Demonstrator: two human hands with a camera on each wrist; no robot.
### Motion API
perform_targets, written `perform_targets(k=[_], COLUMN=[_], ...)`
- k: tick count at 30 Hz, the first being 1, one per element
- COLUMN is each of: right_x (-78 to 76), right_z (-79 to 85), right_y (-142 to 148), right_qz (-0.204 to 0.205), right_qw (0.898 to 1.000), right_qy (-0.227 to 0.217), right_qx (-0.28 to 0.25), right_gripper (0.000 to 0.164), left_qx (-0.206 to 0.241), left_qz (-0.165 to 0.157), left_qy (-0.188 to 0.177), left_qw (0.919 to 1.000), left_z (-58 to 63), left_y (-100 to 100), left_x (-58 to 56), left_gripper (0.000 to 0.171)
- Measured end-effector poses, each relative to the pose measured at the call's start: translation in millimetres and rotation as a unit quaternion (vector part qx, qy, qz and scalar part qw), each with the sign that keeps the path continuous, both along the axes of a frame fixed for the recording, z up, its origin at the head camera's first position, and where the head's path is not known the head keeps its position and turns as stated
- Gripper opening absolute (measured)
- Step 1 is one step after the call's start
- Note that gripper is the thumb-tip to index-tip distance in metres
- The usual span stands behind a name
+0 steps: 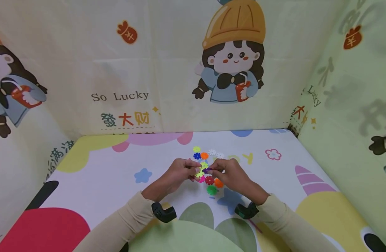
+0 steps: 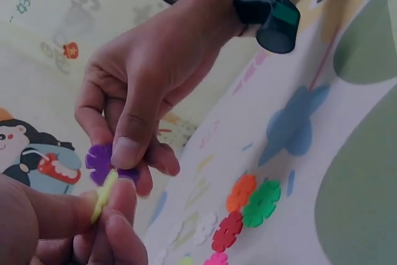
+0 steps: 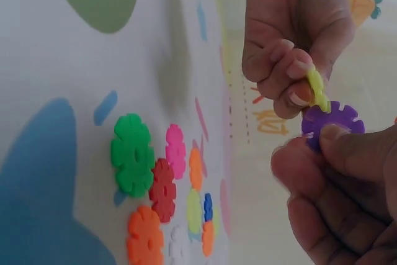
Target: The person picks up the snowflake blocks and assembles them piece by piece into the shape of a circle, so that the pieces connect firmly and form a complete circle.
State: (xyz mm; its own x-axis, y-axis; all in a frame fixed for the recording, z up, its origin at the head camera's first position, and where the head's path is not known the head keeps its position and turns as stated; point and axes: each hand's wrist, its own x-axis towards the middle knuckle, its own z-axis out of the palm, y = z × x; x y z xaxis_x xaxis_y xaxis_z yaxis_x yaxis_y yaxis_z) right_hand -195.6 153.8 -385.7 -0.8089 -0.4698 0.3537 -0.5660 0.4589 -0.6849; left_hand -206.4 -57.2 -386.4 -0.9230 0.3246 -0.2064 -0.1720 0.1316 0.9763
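Observation:
My left hand (image 1: 180, 173) pinches a yellow flower-shaped plastic disc (image 3: 317, 90), seen nearly edge-on in both wrist views. Facing it, my right hand (image 1: 232, 174) holds a purple notched disc (image 3: 338, 121) between thumb and fingers. The rims of the two discs meet at right angles; whether their slots are interlocked I cannot tell. Both hands are raised above the table, over a group of similar discs. Nearest below them lie a green disc (image 1: 212, 190), a red disc (image 1: 209, 180), an orange disc (image 1: 218, 182) and a pink disc (image 3: 175, 151).
Farther back on the patterned tabletop (image 1: 111, 196) lie a blue disc (image 1: 197, 155), another orange disc (image 1: 204, 155), a yellow one (image 1: 197, 149) and white ones (image 1: 212, 152). Printed cloth walls (image 1: 174, 77) rise behind the table and at both sides.

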Motion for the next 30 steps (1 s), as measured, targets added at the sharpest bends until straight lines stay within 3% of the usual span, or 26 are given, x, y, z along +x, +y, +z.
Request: perform_targets(k=[6,15,21,30], right_x=[-0.4,-4.8,-8.5,-15.9], right_z=[4.0,7.8,3.7,-4.9], right_y=[-2,11,17,19], right_qz=[-0.008,0.007,0.002,-0.048], right_qw=[1.000,0.999,0.996,0.986], right_qy=[-0.012,-0.032,-0.052,-0.067], right_qx=[-0.007,0.009,0.069,0.144], right_gripper=[0.006,0.007,0.014,0.011], left_qx=[0.011,-0.019,-0.031,0.012], left_qz=[0.001,-0.067,-0.048,-0.034], left_qy=[-0.010,0.026,0.012,-0.013], left_qw=[0.9999,0.9973,0.9983,0.9993], left_z=[3.7,10.7,6.6,0.4], left_y=[1,1,2,0], left_x=[-1.9,-0.4,0.0,-3.2], left_gripper=[0.025,0.028,0.026,0.032])
